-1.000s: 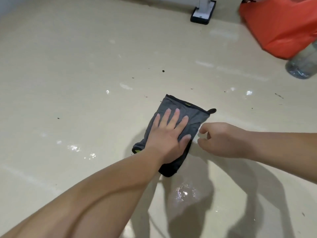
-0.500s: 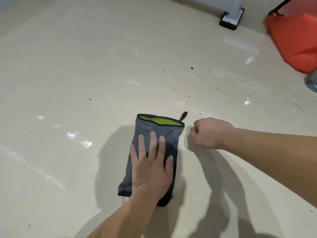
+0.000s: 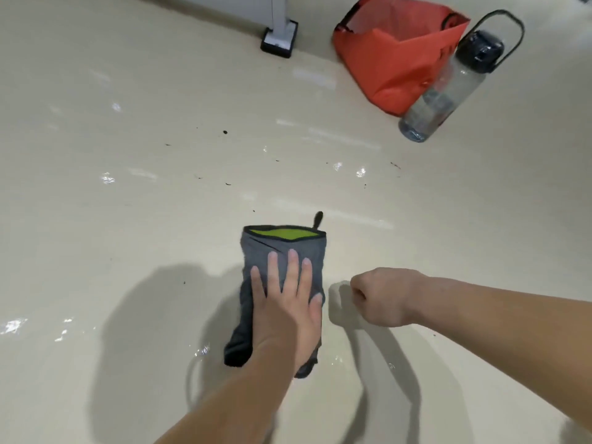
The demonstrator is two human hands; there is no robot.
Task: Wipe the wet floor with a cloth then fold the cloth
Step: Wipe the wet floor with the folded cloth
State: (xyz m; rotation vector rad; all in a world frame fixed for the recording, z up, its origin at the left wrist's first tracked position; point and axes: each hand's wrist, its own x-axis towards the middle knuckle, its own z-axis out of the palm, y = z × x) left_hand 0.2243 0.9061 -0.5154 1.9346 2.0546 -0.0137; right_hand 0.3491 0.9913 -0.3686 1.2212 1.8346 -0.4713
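A grey cloth (image 3: 285, 251) with a black hem, a lime-green inner side and a small black hang loop lies folded lengthwise on the beige floor (image 3: 134, 219). My left hand (image 3: 286, 302) presses flat on its middle, fingers spread and pointing away from me. My right hand (image 3: 381, 296) is curled into a fist just to the right of the cloth, resting on the floor and holding nothing. Small water patches (image 3: 201, 350) glisten at the cloth's near end and to its left.
An orange bag (image 3: 394, 56) stands at the back right with a clear water bottle (image 3: 448, 88) with a black cap leaning beside it. A white furniture leg on a black foot (image 3: 278, 40) stands at the back. Dark specks and droplets dot the floor.
My left hand has turned and slid the cloth so it points away from me, green edge showing. My right hand let go of the cloth's corner and closed into a fist beside it.
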